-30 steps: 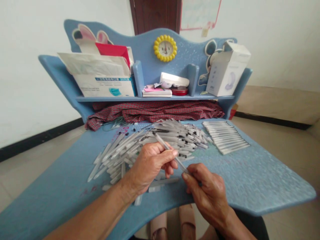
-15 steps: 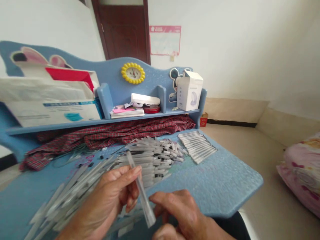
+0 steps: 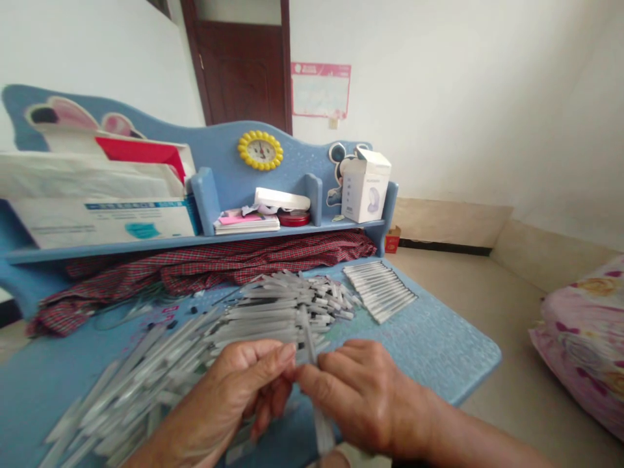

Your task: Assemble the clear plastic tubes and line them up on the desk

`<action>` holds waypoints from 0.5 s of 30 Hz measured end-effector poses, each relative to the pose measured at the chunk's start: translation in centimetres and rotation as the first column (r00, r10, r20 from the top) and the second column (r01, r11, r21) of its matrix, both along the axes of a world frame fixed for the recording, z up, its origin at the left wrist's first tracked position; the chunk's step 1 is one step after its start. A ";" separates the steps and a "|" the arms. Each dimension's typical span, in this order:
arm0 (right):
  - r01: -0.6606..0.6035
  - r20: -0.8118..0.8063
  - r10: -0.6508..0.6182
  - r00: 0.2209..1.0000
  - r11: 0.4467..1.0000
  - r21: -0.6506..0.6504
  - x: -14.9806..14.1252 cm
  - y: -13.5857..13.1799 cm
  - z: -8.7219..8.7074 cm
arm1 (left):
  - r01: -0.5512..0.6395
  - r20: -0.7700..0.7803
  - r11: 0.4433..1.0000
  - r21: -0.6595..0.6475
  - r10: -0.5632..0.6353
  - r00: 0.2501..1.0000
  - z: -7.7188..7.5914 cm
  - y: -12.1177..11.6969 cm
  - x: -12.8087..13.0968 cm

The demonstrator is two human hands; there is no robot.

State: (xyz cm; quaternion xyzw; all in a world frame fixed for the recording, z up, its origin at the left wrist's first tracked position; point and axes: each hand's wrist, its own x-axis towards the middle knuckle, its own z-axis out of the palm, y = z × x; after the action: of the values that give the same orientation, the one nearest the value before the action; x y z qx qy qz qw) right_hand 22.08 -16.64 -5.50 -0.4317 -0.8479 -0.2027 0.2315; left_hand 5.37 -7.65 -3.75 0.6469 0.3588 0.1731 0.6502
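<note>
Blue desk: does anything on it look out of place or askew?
Mainly small black pieces, lying scattered beside the jumbled heap of clear tubes, while the row at right is neat. The checked cloth looks bunched beneath the shelf.

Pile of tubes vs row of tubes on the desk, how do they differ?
The pile is jumbled, tubes overlapping at mixed angles; the row lies neatly side by side.
The pile is far larger, covering the desk's middle and left; the row is a small patch to the right.
Both are whitish with dark bits, on the blue desk.
</note>
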 end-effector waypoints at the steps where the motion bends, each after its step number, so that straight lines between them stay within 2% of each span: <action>1: 0.084 0.031 -0.084 0.996 0.996 -0.003 1.0 0.1 0.3 | 0.007 -0.008 1.000 0.023 -0.007 1.000 0.2 0.0 0.0; 2: 0.199 0.067 -0.198 0.978 0.980 -0.011 2.1 0.3 0.7 | 0.012 -0.019 0.999 0.038 -0.011 1.000 0.3 0.0 0.0; 3: 0.343 0.131 -0.334 0.934 0.937 -0.059 3.4 0.7 1.0 | 0.015 -0.030 0.999 0.048 -0.013 0.999 0.4 0.0 0.0; 4: 0.500 0.224 -0.465 0.856 0.856 -0.134 4.7 1.1 1.3 | 0.021 -0.041 0.998 0.056 -0.018 0.999 0.4 -0.1 0.0; 5: 0.634 0.330 -0.558 0.762 0.746 -0.203 6.0 1.7 1.6 | 0.027 -0.050 0.998 0.064 -0.024 0.998 0.4 -0.1 0.0; 8: 0.782 0.438 -0.657 0.614 0.581 -0.225 9.4 3.7 1.8 | 0.061 -0.071 0.995 0.077 -0.056 0.996 0.3 -0.1 0.1; 11: 0.823 0.499 -0.662 0.560 0.515 -0.241 11.5 5.4 1.3 | 0.086 -0.092 0.992 0.090 -0.077 0.993 0.1 -0.2 0.1; 15: 0.829 0.535 -0.641 0.550 0.499 -0.254 12.1 6.9 0.4 | 0.090 -0.097 0.990 0.106 -0.080 0.992 0.0 -0.2 0.0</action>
State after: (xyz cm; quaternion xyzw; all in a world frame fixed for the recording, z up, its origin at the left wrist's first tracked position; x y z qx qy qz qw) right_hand 34.20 -9.69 -5.12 -0.7525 -0.6224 -0.1438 -0.1599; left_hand 5.37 -7.82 -3.75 0.7038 0.3506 0.1343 0.6031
